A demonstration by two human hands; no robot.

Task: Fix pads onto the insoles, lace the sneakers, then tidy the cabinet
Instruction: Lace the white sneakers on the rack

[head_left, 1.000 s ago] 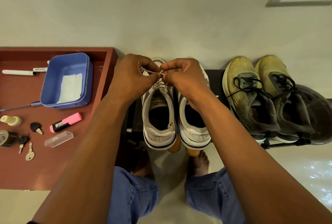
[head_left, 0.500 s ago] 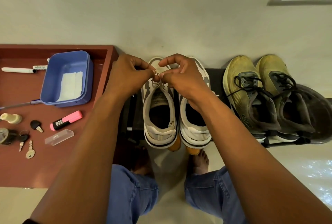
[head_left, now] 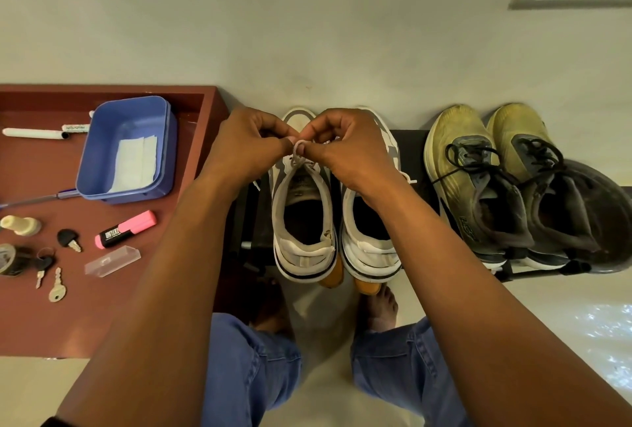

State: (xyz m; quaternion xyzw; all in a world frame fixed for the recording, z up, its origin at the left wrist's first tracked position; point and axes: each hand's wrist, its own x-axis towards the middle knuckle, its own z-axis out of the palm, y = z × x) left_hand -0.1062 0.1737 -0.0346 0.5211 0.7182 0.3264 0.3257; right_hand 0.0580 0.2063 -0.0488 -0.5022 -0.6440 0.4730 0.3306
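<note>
Lace work, head view: both hands have drawn tighter together vs a sec ago, when a short stretch of lace ran straight between them. Now a small loop of white lace (head_left: 298, 147) stands up between the fingertips. Left hand (head_left: 251, 147) pinches the loop's left side, fingers curled in; right hand (head_left: 347, 149) pinches the right side, fingers likewise curled round it. Judgement: knot/bow is being formed on the left white sneaker (head_left: 302, 207), so lacing of that shoe looks near done; can't tell whether the knot is snug yet.

White sneaker pair sits on the black shoe rack (head_left: 408, 153), at its left end, heels toward the person, toes toward the wall. Right white sneaker (head_left: 371, 221) is just beside the left one, touching or nearly so; a lace tip pokes out by its right side, its lacing mostly hidden under the right wrist. Uppers white w/ grey panels, dark stripe round the sole, worn at the left heel collar. Insoles deep in shadow, pads can't be seen.

Yellow sneakers (head_left: 478, 166) w/ black laces stand toward the rack's right end. Cabinet top (head_left: 30, 317), left of the rack, carries a blue tub (head_left: 102, 139), pink highlighter (head_left: 126, 229), keys (head_left: 57, 289), so tidying looks not yet done.
</note>
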